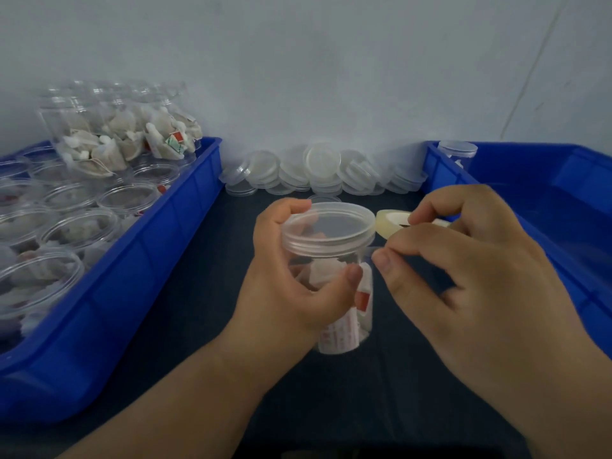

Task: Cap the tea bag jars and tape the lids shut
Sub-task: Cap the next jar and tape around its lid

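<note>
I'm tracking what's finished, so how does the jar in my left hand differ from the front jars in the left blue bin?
The held jar wears a lid; the bin jars stand open. The left hand grips the held jar over the dark mat, with the right hand holding the tape roll beside its lid; the bin jars sit untouched in the left blue bin. Both are clear plastic with tea bags inside.

Two blue bins, left bin (139, 276) and right bin (563, 180); two hands, left hand (288, 286) and right hand (463, 293). Two capped jars, the held jar (331, 246) and the far jar (458, 154), plus one tape roll (387, 223). The open jars (76, 226) and loose lids (321, 167) crowd beyond counting.
</note>
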`<state>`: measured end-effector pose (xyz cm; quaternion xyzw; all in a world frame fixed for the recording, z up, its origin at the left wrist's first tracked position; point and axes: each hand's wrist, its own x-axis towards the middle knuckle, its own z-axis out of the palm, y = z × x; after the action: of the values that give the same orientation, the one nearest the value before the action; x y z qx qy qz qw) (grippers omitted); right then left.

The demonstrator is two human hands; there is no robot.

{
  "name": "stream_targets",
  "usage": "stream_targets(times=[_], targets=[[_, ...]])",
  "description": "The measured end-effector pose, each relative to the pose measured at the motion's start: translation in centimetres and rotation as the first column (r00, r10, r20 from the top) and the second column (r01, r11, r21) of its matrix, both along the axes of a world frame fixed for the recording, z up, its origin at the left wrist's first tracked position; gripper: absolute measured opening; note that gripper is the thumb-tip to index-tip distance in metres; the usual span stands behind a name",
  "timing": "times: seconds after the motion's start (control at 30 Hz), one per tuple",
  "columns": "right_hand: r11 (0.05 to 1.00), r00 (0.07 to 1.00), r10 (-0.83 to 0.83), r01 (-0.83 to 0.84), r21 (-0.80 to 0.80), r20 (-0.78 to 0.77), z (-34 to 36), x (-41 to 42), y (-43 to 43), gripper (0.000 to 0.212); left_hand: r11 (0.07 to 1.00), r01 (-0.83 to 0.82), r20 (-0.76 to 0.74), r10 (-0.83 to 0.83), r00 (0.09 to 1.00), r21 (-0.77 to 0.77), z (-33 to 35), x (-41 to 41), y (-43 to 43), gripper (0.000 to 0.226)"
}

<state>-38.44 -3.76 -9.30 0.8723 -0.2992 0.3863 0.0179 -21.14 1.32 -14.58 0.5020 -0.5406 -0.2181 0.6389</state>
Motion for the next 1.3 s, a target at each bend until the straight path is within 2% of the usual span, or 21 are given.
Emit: stream_targets(times=[0.2, 0.53, 0.67, 0.73, 0.8, 0.97, 1.03, 1.1, 1.2, 1.3], targets=[[1.0, 1.0, 0.0, -0.001, 0.022, 0.013, 0.3, -0.3, 0.5, 0.029, 1.0, -0.031, 0.045, 0.031, 0.998, -0.003, 1.0, -0.7, 0.8, 0.064], [0.994, 1.0, -0.013, 0.013, 0.113, 0.002, -0.1, -0.3, 0.4, 0.04, 0.998, 0.069, -0.006, -0.069, 0.998, -0.007, 1.5, -1.1, 1.8, 0.061], [0.985, 0.998, -0.015, 0.025, 0.172, -0.057, 0.2, -0.5, 0.4, 0.038, 0.997, 0.073, 0.008, -0.073, 0.997, 0.027, 1.3, -0.7, 2.0, 0.08], [0.99, 0.995, -0.023, 0.036, 0.138, -0.095, 0.2, -0.5, 0.5, 0.039, 0.999, 0.023, 0.011, -0.023, 1.0, 0.043, 1.3, -0.7, 2.1, 0.08], [0.996, 0.992, -0.043, 0.051, 0.071, -0.116, 0.0, -0.5, 0.5, 0.041, 0.999, -0.018, -0.002, 0.018, 1.0, 0.05, 1.2, -0.7, 2.1, 0.068], [0.998, 0.989, -0.056, 0.055, -0.015, -0.135, 0.2, -0.5, 0.0, 0.037, 0.997, 0.012, -0.109, -0.004, 0.994, 0.07, 1.2, -0.8, 2.0, 0.055], [1.0, 0.993, 0.01, -0.008, 0.019, -0.116, 0.3, -0.7, -0.2, 0.026, 0.998, 0.01, -0.157, 0.0, 0.988, 0.064, 1.3, -0.8, 2.1, 0.058], [0.992, 0.994, 0.077, -0.068, 0.108, -0.084, 0.5, -1.0, -0.2, 0.018, 0.997, 0.003, -0.165, 0.009, 0.986, 0.074, 1.5, -0.8, 2.2, 0.052], [0.969, 0.991, 0.114, -0.096, 0.227, -0.069, 0.9, -1.2, 0.0, 0.025, 0.996, 0.003, -0.139, 0.009, 0.99, 0.086, 1.6, -0.6, 2.2, 0.053], [0.975, 0.994, 0.098, -0.086, 0.204, -0.05, 1.2, -1.5, -0.1, 0.032, 0.994, 0.024, -0.147, -0.008, 0.989, 0.108, 1.4, -0.6, 2.3, 0.057]])
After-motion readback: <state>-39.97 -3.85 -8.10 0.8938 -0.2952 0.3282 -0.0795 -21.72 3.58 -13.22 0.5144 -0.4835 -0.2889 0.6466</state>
